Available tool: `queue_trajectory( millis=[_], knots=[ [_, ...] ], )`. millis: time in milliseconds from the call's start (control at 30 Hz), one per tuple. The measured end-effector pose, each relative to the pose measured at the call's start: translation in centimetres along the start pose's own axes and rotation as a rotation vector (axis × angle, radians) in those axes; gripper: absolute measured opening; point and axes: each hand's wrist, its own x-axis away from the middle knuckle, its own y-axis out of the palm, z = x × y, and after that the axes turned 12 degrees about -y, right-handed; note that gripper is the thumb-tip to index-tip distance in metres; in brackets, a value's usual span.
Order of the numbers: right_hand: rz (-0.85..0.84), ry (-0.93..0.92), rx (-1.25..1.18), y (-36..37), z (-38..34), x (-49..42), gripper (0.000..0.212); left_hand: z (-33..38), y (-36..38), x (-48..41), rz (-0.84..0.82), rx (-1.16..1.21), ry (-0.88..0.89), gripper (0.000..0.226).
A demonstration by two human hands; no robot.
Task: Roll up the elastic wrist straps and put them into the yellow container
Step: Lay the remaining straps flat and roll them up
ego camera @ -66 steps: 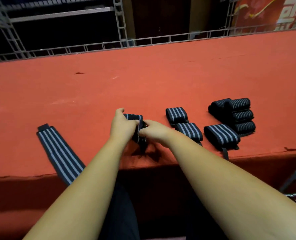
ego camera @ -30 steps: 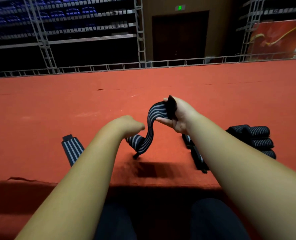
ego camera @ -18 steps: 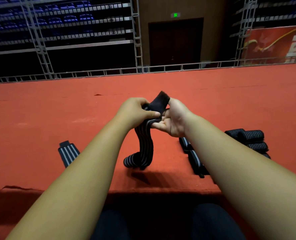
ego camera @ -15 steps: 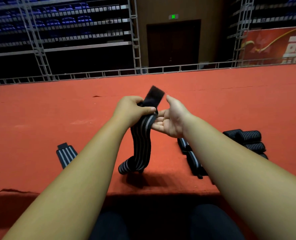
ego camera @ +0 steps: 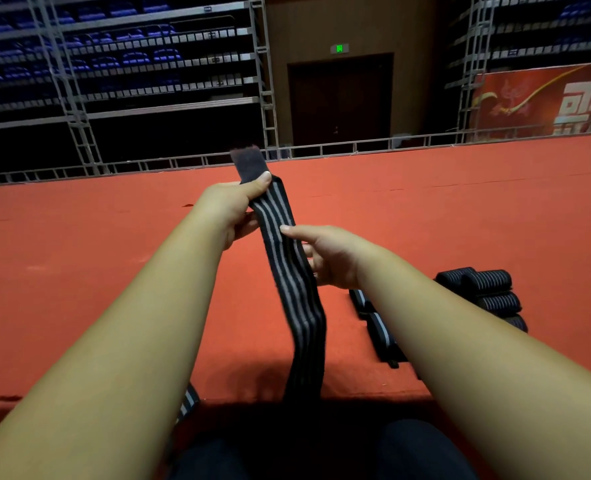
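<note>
A: Grip status?
B: Both on it. The left hand pinches the striped strap near its top, thumb over the front, just under the plain black end tab. The right hand pinches lower down, thumb on the stripes, fingers behind.
A: Strap position?
B: Held up unrolled above the red surface; its lower end drops past the front edge into shadow.
A: Others?
B: A stack of rolled straps sits at the right. Two more striped straps lie partly behind the right forearm. A flat strap peeks out under the left forearm.
</note>
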Motion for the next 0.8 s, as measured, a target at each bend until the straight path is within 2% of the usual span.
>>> queue_trajectory(
  millis=[100,233,300,433,633,800],
  knots=[
    [0.042,0.013,-0.011,0.1,0.0,0.5,0.045,-0.2,-0.7,-0.4,0.032,-0.012,0.0,0.03],
    [0.031,0.012,0.032,0.1,-0.2,0.7,0.027,-1.0,-1.8,-1.3,0.094,-0.074,0.015,0.035],
    [0.033,0.025,0.063,0.3,-0.1,0.6,0.022,-1.3,-2.3,-1.5,0.092,-0.115,-0.045,0.036],
    [0.02,0.088,0.138,1.4,0.9,0.0,0.025,-1.7,-3.6,-1.6,0.052,-0.198,-0.21,0.027],
    [0.022,0.133,0.17,4.1,4.1,-2.1,0.038,-3.5,-6.5,-1.4,-0.055,-0.114,-0.356,0.034],
    [-0.113,0.211,0.092,7.5,7.1,-4.4,0.034,-6.1,-10.8,-2.7,0.01,-0.012,-0.335,0.043]
  ],
)
